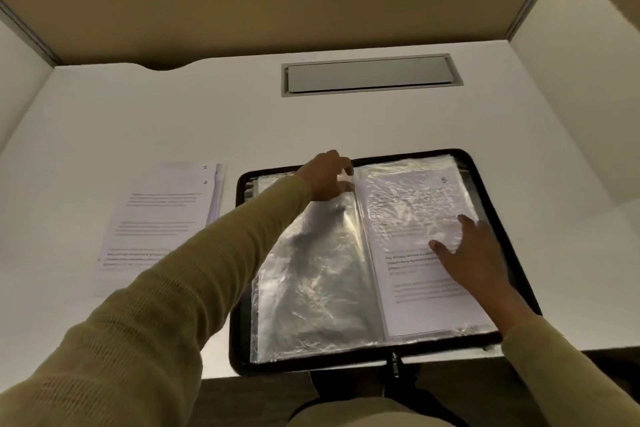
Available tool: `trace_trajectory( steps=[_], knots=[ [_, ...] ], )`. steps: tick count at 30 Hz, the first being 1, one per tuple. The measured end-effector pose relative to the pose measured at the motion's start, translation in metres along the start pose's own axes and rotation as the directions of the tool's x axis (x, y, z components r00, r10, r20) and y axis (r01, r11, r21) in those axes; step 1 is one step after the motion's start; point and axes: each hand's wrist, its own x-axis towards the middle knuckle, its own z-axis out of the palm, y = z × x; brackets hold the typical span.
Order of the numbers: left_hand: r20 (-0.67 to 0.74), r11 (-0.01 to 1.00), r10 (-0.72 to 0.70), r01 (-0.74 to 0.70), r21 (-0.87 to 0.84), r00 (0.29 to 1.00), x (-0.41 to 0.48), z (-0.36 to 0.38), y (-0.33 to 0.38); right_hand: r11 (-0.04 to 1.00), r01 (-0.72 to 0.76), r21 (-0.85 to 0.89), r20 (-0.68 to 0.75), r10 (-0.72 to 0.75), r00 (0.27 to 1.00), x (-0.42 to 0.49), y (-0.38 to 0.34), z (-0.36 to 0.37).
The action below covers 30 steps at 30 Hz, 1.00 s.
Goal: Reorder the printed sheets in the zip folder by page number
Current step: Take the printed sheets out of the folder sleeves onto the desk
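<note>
Lying in the right-hand pocket of the open zip folder (311, 367), lower centre of the frame, the printed sheet (426, 288) runs its long axis from bottom to top. If it is to come out, we judge it must slide toward the upper edge. Our left hand (327, 177) is nearer that edge, at the top of the spine. It pinches the top corner of the empty pocket (311, 270), which is thin, crinkled and glossy. Our right hand (474, 253) rests flat on the sheet with fingers spread, gripping nothing. The folder's rim is black, with a zip. Left of it lie loose sheets (156, 218) (corners hand-numbered), matte on the smooth white desk (173, 114).
</note>
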Motion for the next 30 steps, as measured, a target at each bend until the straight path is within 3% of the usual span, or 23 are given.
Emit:
trace_trajectory(
  steps=[8,14,25,30],
  knots=[
    [0.049,0.998,0.023,-0.025,0.053,0.999,0.031,0.035,0.052,0.985,-0.01,0.173,-0.124,0.032,0.992,0.021,0.014,-0.022],
    [-0.021,0.996,-0.029,0.031,0.085,0.999,0.053,0.039,0.074,0.952,0.017,0.304,-0.132,0.025,0.991,0.04,0.023,-0.043],
    [-0.119,0.993,-0.118,0.114,-0.04,0.986,0.091,0.041,0.106,0.849,0.262,0.458,-0.177,-0.202,0.963,0.044,0.052,-0.049],
    [-0.051,0.985,-0.142,0.137,-0.102,0.989,0.098,0.035,0.109,0.837,0.273,0.474,-0.136,-0.236,0.962,0.053,0.059,-0.051]
  ],
)
